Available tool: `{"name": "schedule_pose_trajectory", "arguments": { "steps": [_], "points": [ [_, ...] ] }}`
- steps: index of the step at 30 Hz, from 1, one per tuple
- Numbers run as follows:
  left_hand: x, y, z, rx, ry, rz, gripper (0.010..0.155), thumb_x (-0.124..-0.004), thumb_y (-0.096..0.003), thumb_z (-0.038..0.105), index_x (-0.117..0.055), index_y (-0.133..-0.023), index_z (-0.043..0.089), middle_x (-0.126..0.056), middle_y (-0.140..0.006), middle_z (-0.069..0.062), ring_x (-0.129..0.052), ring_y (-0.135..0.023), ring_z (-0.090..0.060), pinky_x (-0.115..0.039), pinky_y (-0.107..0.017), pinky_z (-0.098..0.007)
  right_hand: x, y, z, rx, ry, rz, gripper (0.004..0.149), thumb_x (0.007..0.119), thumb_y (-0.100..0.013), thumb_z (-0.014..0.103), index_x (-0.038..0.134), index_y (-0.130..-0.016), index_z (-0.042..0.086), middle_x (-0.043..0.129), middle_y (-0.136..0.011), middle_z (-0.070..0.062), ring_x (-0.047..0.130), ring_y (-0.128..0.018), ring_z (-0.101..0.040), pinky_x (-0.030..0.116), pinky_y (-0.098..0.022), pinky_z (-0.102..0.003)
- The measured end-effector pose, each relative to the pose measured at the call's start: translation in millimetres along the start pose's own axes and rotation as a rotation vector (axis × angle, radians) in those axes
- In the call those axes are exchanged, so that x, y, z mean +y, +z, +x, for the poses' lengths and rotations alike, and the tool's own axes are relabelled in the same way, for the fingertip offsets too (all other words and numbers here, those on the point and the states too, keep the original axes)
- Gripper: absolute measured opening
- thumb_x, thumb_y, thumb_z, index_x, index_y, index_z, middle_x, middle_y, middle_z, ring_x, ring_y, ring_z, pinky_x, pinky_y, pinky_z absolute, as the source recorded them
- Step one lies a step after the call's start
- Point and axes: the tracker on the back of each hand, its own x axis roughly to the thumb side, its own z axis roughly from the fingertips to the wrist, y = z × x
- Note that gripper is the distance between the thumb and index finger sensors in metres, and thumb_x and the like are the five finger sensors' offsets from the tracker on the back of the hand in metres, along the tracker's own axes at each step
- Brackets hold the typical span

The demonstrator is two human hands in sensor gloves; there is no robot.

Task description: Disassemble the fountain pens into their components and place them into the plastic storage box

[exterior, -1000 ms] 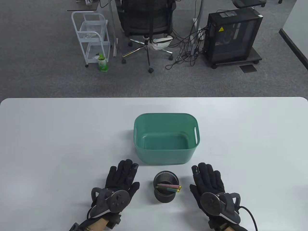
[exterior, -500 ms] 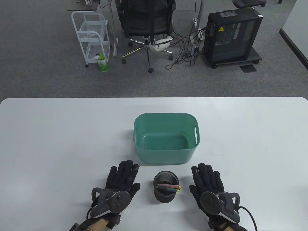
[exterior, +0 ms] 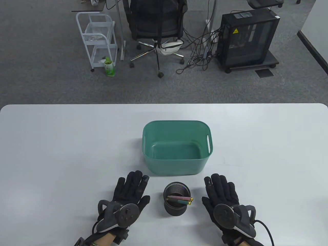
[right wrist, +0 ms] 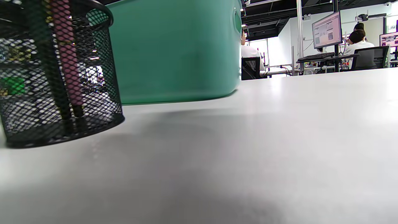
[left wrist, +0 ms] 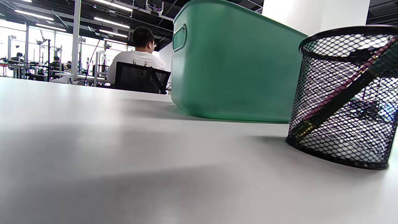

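A black mesh pen cup (exterior: pixel 176 202) (left wrist: pixel 342 102) (right wrist: pixel 56 74) stands near the table's front edge, holding two fountain pens (exterior: pixel 180 199), one pink and one green, with gold ends leaning right. Behind it sits an empty green plastic storage box (exterior: pixel 176 147) (left wrist: pixel 236 68) (right wrist: pixel 174 49). My left hand (exterior: pixel 129 191) lies flat on the table left of the cup, fingers straight, holding nothing. My right hand (exterior: pixel 221 191) lies flat to the cup's right, equally empty. Neither hand shows in the wrist views.
The white table (exterior: pixel 64 143) stretches wide on both sides of the box. Beyond its far edge are an office chair (exterior: pixel 156 23), a white trolley (exterior: pixel 98 38) and a computer tower (exterior: pixel 247 38) on grey carpet.
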Motion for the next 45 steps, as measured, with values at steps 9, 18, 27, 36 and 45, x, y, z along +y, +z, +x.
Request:
{"name": "schedule_pose_trajectory", "arguments": {
  "steps": [9, 18, 27, 36, 45],
  "points": [
    [0.5, 0.7, 3.4, -0.015, -0.017, 0.011, 0.07, -0.043, -0.0678, 0.051, -0.03, -0.128, 0.017, -0.026, -0.133, -0.015, -0.027, -0.123, -0.038, -0.017, -0.087, -0.056, 0.4, 0.4, -0.6, 0.002, -0.02, 0.005, 0.068, 0.049, -0.061, 0.048, 0.035, -0.12, 0.018, 0.02, -0.121, -0.01, 0.027, -0.112, -0.036, 0.025, -0.082, -0.051],
    [0.0, -0.7, 9.6, -0.049, -0.032, 0.009, 0.071, -0.044, -0.0677, 0.052, -0.031, -0.128, 0.017, -0.026, -0.133, -0.015, -0.027, -0.122, -0.039, -0.017, -0.087, -0.057, 0.5, 0.5, -1.3, 0.008, -0.021, 0.012, 0.068, 0.049, -0.061, 0.049, 0.035, -0.12, 0.018, 0.019, -0.121, -0.01, 0.027, -0.112, -0.036, 0.025, -0.082, -0.051],
    [9.8, -3.7, 30.7, -0.124, -0.076, 0.03, 0.071, -0.044, -0.0679, 0.053, -0.032, -0.128, 0.017, -0.025, -0.133, -0.016, -0.027, -0.123, -0.04, -0.017, -0.087, -0.059, -0.1, 0.8, -2.0, 0.011, -0.029, 0.009, 0.069, 0.049, -0.061, 0.049, 0.035, -0.12, 0.018, 0.019, -0.121, -0.01, 0.027, -0.112, -0.036, 0.025, -0.082, -0.051],
    [23.9, -7.7, 63.7, -0.28, -0.096, 0.06, 0.072, -0.045, -0.0678, 0.054, -0.034, -0.129, 0.017, -0.028, -0.133, -0.017, -0.03, -0.123, -0.04, -0.018, -0.086, -0.061, -0.1, 1.0, -3.3, 0.02, -0.035, 0.013, 0.069, 0.049, -0.061, 0.049, 0.035, -0.12, 0.018, 0.019, -0.121, -0.011, 0.027, -0.112, -0.036, 0.025, -0.082, -0.051],
    [21.0, -20.9, 97.0, -0.431, -0.157, 0.071, 0.071, -0.052, -0.0668, 0.056, -0.045, -0.126, 0.017, -0.038, -0.132, -0.016, -0.039, -0.122, -0.039, -0.021, -0.087, -0.062, -0.5, 1.1, -3.7, 0.024, -0.04, 0.023, 0.069, 0.049, -0.06, 0.05, 0.035, -0.12, 0.018, 0.019, -0.121, -0.011, 0.027, -0.112, -0.036, 0.025, -0.082, -0.051]
  ]
}}
